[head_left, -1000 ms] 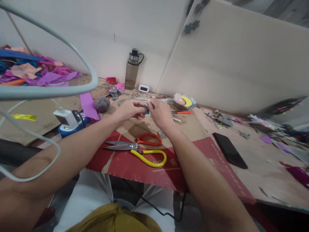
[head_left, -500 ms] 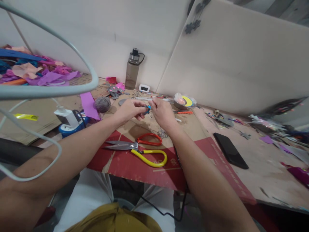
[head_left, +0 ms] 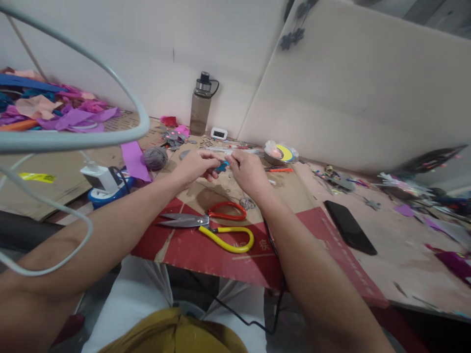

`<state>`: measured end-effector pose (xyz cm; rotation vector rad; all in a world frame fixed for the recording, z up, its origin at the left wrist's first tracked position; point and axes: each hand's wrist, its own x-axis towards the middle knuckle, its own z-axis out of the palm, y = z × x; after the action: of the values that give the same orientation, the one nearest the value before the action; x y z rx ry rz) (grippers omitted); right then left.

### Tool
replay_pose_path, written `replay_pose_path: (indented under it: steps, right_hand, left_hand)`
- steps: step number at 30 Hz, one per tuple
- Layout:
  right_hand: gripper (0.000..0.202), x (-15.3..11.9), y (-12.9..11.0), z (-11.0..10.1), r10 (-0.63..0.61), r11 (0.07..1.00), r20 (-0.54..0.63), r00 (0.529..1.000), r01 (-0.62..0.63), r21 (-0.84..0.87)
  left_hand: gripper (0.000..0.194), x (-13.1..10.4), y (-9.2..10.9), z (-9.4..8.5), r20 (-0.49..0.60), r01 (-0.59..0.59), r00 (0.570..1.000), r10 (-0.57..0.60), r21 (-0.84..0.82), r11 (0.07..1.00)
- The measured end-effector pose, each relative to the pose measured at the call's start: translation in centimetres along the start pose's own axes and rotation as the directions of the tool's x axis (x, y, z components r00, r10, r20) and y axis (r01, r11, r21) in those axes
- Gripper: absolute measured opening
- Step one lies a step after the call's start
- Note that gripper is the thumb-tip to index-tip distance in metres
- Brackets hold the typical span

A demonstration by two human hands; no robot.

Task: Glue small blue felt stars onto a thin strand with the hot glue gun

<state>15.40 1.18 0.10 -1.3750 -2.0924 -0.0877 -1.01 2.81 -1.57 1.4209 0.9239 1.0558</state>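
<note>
My left hand (head_left: 198,165) pinches a small blue piece (head_left: 222,166) over the cardboard at the middle of the table. Beside it on the right, my right hand (head_left: 246,169) has its fingers pressed together near the edge of the blue piece; whatever they hold is too small to make out. Below both hands, scissors (head_left: 209,223) with one red and one yellow handle lie on the red part of the cardboard (head_left: 206,255). A bit of grey yarn (head_left: 247,202) lies under my right wrist.
At the back stand a bottle (head_left: 200,105), a small white clock (head_left: 219,133) and a bowl (head_left: 275,159). Grey yarn ball (head_left: 155,158) and white plug (head_left: 97,177) are at left; black phone (head_left: 349,227) at right. A pale hoop (head_left: 138,117) crosses the upper left.
The blue piece has turned and shows more of its surface between my hands. Both hands stay almost in place, and the view has shifted slightly.
</note>
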Motion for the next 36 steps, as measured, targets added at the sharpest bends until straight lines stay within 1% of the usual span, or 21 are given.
replay_pose_path:
  steps: [4,10,15,19,26,31,36]
  right_hand:
    - [0.031,-0.1,-0.1,0.05,-0.014,0.999,0.014,1.0,0.013,0.042]
    - [0.032,-0.36,-0.33,0.0,-0.015,0.998,0.026,1.0,0.014,0.067]
    - [0.034,-0.65,-0.54,-0.09,-0.015,0.993,0.039,0.999,0.01,0.121]
    - [0.028,-0.76,-0.66,-0.14,-0.007,0.987,0.057,0.998,-0.003,0.162]
    - [0.027,-0.73,-0.76,-0.06,-0.018,0.985,0.06,0.998,0.007,0.172]
    - [0.028,-0.7,-0.65,-0.01,0.013,0.981,0.035,0.999,-0.019,0.191]
    - [0.028,-0.74,-0.62,0.03,0.094,0.972,0.007,0.996,-0.093,0.216]
  left_hand:
    - [0.007,-0.13,0.24,0.04,-0.011,0.017,1.0,-0.017,-0.013,1.0]
    - [0.007,-0.36,0.59,0.17,-0.058,0.036,0.998,-0.04,-0.058,0.998]
    - [0.008,-0.21,0.46,0.16,-0.075,0.031,0.996,-0.037,-0.073,0.997]
    - [0.009,-0.11,0.42,0.14,-0.081,0.033,0.996,-0.041,-0.096,0.995]
    - [0.007,-0.28,0.64,0.33,-0.089,0.016,0.996,-0.024,-0.09,0.996]
    - [0.008,-0.35,0.63,0.4,-0.076,-0.001,0.997,-0.005,-0.083,0.997]
    - [0.006,-0.29,0.55,0.39,-0.073,-0.007,0.997,0.001,-0.082,0.997]
